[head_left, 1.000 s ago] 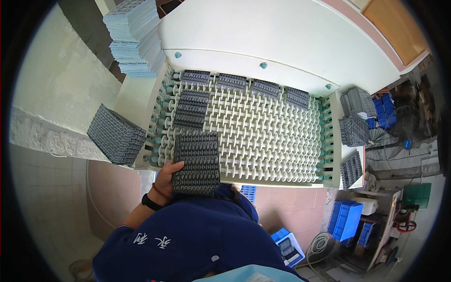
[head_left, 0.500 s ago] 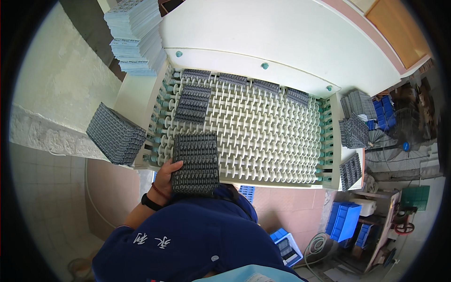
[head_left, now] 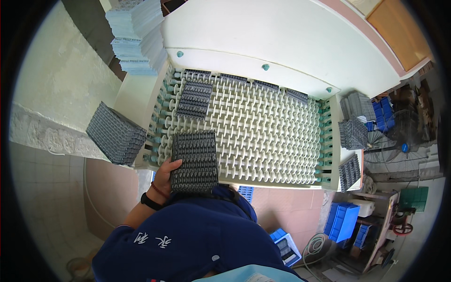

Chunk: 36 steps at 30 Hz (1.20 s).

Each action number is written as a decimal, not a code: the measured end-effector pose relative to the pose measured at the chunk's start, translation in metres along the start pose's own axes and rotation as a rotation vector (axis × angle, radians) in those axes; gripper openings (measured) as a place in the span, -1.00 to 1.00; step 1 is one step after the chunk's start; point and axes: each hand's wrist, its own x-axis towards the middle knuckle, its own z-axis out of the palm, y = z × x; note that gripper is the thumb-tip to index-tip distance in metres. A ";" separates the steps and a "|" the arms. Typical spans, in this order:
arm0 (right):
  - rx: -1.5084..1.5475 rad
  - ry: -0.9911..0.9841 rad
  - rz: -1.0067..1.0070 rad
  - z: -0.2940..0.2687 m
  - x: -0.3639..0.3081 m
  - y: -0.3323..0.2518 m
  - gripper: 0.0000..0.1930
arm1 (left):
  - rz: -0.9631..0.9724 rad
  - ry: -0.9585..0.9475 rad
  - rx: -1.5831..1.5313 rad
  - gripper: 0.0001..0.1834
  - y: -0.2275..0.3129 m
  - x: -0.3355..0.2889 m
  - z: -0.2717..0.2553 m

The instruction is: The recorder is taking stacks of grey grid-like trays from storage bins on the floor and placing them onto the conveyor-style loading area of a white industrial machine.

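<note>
My left hand (head_left: 167, 172) grips the left edge of a stack of dark, patterned panels, which look like circuit boards (head_left: 194, 162), close against my body, thumb on top. My right hand is not visible. Just beyond the stack, a single board (head_left: 195, 98) lies flat on the left part of a roller conveyor (head_left: 263, 136) with white wheels. At the far side, a row of several boards (head_left: 233, 79) lies partly under the edge of a white cover (head_left: 253, 33).
Left of the conveyor stands a pile of boards (head_left: 115, 134), with a tall stack of light blue sheets (head_left: 136, 42) behind it. More boards (head_left: 353, 134) rest on the right ledge. Blue crates (head_left: 342, 221), a hose (head_left: 315, 244) and a fan (head_left: 394, 141) are at the right.
The single board has moved slightly away from me on the rollers. The far row has slid further under the cover. My left hand and its stack have barely shifted.
</note>
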 end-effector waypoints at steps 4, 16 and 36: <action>0.006 -0.012 -0.007 -0.004 -0.003 0.011 -0.73 | -0.009 -0.011 0.003 -0.55 0.003 0.004 0.002; 0.434 -0.044 -0.690 0.058 -0.044 -0.255 -0.79 | 0.053 -0.091 0.105 -0.54 0.006 0.015 0.011; -0.389 -0.055 -0.857 0.179 0.095 -0.440 -0.78 | 0.131 -0.102 -0.165 -0.51 0.012 -0.004 -0.025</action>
